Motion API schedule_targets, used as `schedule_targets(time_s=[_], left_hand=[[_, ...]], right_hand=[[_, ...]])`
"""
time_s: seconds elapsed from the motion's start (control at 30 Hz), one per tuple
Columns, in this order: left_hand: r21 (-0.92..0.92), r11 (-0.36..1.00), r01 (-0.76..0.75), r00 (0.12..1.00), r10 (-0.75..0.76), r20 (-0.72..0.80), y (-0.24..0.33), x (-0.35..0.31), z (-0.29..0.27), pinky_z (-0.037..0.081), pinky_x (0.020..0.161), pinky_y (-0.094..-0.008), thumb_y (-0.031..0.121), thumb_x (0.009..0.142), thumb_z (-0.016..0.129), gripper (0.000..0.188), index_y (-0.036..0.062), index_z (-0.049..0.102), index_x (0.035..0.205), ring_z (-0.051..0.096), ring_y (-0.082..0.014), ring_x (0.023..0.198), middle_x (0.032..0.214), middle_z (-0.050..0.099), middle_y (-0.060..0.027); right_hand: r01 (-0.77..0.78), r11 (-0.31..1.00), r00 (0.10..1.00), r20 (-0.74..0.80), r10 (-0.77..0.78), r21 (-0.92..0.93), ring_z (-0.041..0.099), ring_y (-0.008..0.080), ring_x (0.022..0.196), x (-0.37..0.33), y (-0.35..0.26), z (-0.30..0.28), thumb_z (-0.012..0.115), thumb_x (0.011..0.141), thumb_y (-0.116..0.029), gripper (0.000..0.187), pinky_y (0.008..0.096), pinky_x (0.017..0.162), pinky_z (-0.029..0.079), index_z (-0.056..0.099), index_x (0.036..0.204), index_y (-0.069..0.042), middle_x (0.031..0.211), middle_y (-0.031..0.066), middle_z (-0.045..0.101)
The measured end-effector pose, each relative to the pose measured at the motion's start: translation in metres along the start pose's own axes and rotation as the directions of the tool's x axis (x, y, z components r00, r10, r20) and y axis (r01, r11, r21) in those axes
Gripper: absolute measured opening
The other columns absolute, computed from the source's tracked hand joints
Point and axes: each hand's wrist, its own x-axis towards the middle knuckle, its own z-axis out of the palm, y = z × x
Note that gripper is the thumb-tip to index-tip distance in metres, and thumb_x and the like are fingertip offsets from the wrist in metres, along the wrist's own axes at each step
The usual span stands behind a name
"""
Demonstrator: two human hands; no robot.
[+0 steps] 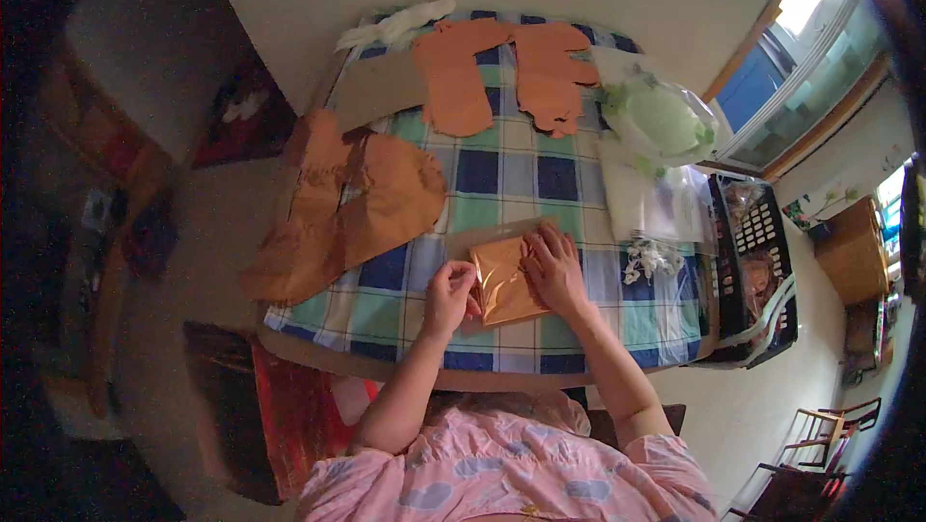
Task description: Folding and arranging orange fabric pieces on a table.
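A flat, shiny copper-orange packet [509,281], apparently wrapped in clear film, lies near the front middle of the checked cloth. My left hand [450,298] is at its left edge, with fingers curled and pinching the film there. Across the packet's right side, my right hand [555,271] rests palm down with its fingers stretched out. Part of a thin grey-beige sheet [479,238] shows behind the packet. The packet's right part is hidden under my right hand.
Crumpled brown paper [357,204] spreads over the left side. Orange glove-shaped pieces [555,78] lie at the back, near a white bundle [400,24] and grey board [381,90]. Clear-and-green plastic [666,122] and white strings [651,260] lie right. A black basket [757,281] stands beside the table.
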Motion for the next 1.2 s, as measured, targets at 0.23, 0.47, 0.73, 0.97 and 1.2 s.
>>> schedule_targets(time_s=[0.23, 0.47, 0.73, 0.97, 1.2], left_hand=[[-0.015, 0.999, -0.030, 0.999, 0.030, 0.019, -0.004, -0.006, -0.014, 0.041, 0.041, -0.0216, 0.038, 0.096, 0.051, 0.035, 0.0097, 0.051, 0.117, 0.056, -0.0092, 0.049, 0.092, 0.066, -0.0080], [-0.081, 0.996, -0.027, 0.999, 0.030, 0.034, -0.007, -0.003, -0.016, 0.039, 0.038, -0.0218, 0.032, 0.098, 0.050, 0.031, 0.0080, 0.047, 0.117, 0.055, -0.0107, 0.046, 0.092, 0.067, -0.0129], [-0.244, 0.947, 0.207, 0.954, -0.140, 0.266, 0.006, -0.004, -0.012, 0.042, 0.038, -0.0250, 0.049, 0.097, 0.043, 0.055, 0.0125, 0.035, 0.137, 0.055, -0.0153, 0.045, 0.099, 0.064, -0.0179], [-0.158, 0.975, 0.159, 0.952, -0.109, 0.285, 0.007, -0.011, -0.011, 0.043, 0.039, -0.0254, 0.049, 0.095, 0.045, 0.062, 0.0141, 0.028, 0.143, 0.054, -0.0151, 0.046, 0.092, 0.063, -0.0144], [0.717, 0.467, -0.518, 0.738, 0.668, 0.098, -0.007, -0.007, -0.014, 0.051, 0.081, -0.0377, 0.016, 0.092, 0.056, 0.051, 0.0037, 0.038, 0.139, 0.060, -0.0253, 0.100, 0.122, 0.057, -0.0147]], right_hand=[[0.028, 0.997, 0.997, -0.071, -0.034, -0.076, 0.043, 0.0349, 0.125, -0.001, 0.004, 0.006, 0.060, 0.087, -0.023, 0.040, 0.0483, 0.106, 0.030, 0.054, 0.123, -0.008, 0.132, 0.0170, 0.048], [0.026, 0.997, 0.998, -0.063, -0.030, -0.068, 0.042, 0.0349, 0.125, 0.001, -0.004, 0.000, 0.059, 0.087, -0.022, 0.040, 0.0486, 0.106, 0.031, 0.054, 0.124, -0.008, 0.132, 0.0169, 0.048], [0.011, 0.999, 0.999, -0.034, -0.012, -0.041, 0.041, 0.0349, 0.127, 0.000, -0.004, -0.001, 0.060, 0.087, -0.023, 0.042, 0.0487, 0.108, 0.029, 0.052, 0.126, -0.009, 0.134, 0.0172, 0.046], [0.008, 0.999, 0.999, -0.040, -0.010, -0.041, 0.041, 0.0370, 0.126, -0.001, 0.000, 0.002, 0.059, 0.087, -0.025, 0.042, 0.0505, 0.107, 0.029, 0.052, 0.125, -0.008, 0.135, 0.0186, 0.045], [0.028, 1.000, 0.999, -0.042, -0.028, 0.003, 0.042, 0.0395, 0.124, 0.001, -0.003, -0.002, 0.059, 0.086, -0.024, 0.042, 0.0528, 0.106, 0.029, 0.052, 0.124, -0.007, 0.136, 0.0204, 0.044]])
